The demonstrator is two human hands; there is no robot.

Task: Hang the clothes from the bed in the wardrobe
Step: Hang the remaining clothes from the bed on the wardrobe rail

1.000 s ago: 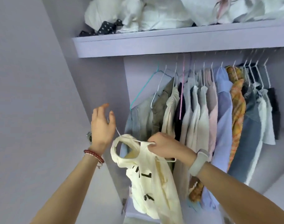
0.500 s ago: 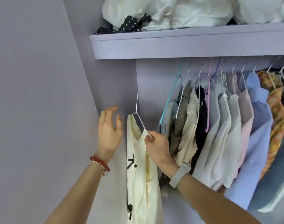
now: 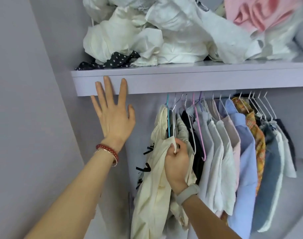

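A heap of crumpled white fabric (image 3: 164, 31), a black polka-dotted cloth (image 3: 112, 61) and pink fabric (image 3: 261, 12) lie piled overhead.

Left hand (image 3: 113, 116): bare forearm, no sleeve; red bead bracelet (image 3: 108, 151) plus thin pale bangle at wrist. Right hand (image 3: 177, 163): bare forearm; beige wristband (image 3: 187, 193).

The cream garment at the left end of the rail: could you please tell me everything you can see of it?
The cream garment is a thin, soft-looking, crinkled fabric with small black bows down its front edge. It hangs long and limp at the far left of the row, beside a grey-green garment. Its top reaches up by the hanger hooks under the shelf; whether its hanger is hooked on the rail cannot be told. The right hand grips its upper part and a white hanger wire. The left hand is open and apart from it.
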